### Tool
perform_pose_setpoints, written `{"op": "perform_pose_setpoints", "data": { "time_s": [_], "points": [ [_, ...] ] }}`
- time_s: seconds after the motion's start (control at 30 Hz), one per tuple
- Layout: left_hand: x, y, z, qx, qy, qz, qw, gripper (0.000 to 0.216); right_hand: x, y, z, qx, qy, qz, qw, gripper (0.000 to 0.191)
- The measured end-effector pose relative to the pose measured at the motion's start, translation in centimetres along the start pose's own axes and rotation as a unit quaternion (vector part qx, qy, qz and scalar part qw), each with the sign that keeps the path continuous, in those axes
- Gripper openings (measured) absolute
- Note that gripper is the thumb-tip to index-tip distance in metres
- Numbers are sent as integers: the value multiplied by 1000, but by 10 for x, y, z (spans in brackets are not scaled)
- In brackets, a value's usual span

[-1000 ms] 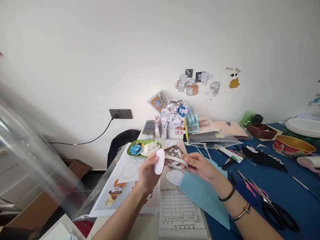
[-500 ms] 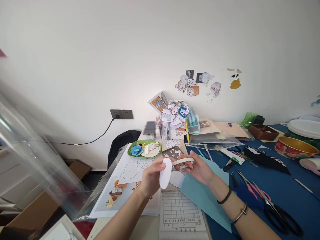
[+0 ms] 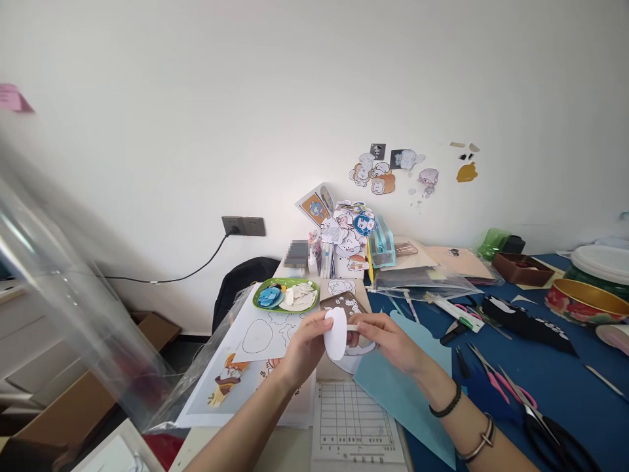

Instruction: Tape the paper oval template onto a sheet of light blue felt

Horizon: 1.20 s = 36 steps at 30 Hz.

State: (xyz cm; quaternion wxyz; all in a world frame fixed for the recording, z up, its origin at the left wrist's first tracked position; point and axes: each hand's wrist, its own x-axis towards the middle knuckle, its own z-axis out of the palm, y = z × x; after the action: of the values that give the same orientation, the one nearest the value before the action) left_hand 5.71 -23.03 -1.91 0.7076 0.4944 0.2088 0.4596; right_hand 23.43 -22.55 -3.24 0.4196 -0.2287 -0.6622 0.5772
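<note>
A white oval paper cutout [image 3: 335, 334] stands on edge in my left hand [image 3: 309, 341], pinched between thumb and fingers. My right hand [image 3: 393, 337] is closed just to its right, thumb and fingertips on a pale narrow strip [image 3: 352, 327] that looks like foam tape. The strip's near end meets the back of the cutout; the rest is hidden by my fingers. Below the hands lie a sheet of light blue paper [image 3: 417, 393] and a printed grid pad [image 3: 356, 416].
A green tray [image 3: 258, 300] holds blue and white paper pieces. Outline drawings [image 3: 258, 335] lie at left. Black-handled scissors [image 3: 553, 436], pink-handled scissors [image 3: 498, 387] and a gold-lined round tin [image 3: 587, 301] sit on the blue mat at right. A clear plastic roll [image 3: 73, 282] leans at far left.
My right hand has moved in closer to the cutout and turned palm-down. The strip, which was bowed in a loop between the hands, now shows only as a short piece.
</note>
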Motion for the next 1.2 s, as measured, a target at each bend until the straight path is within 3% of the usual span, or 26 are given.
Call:
{"op": "perform_pose_setpoints", "data": {
  "time_s": [0.2,0.53,0.9,1.2],
  "points": [
    [0,-2,2,-62,-5,-6,998,26,-1,3,3,131,30,3,991,31],
    [0,-13,-11,-209,40,-7,977,25,-1,-5,-5,321,60,-43,944,25],
    [3,-6,-2,-196,72,0,978,30,-1,-4,-4,246,18,-34,968,20],
    [7,-8,-6,-221,89,9,971,36,0,-1,-2,127,52,-33,990,17]
  ]
}}
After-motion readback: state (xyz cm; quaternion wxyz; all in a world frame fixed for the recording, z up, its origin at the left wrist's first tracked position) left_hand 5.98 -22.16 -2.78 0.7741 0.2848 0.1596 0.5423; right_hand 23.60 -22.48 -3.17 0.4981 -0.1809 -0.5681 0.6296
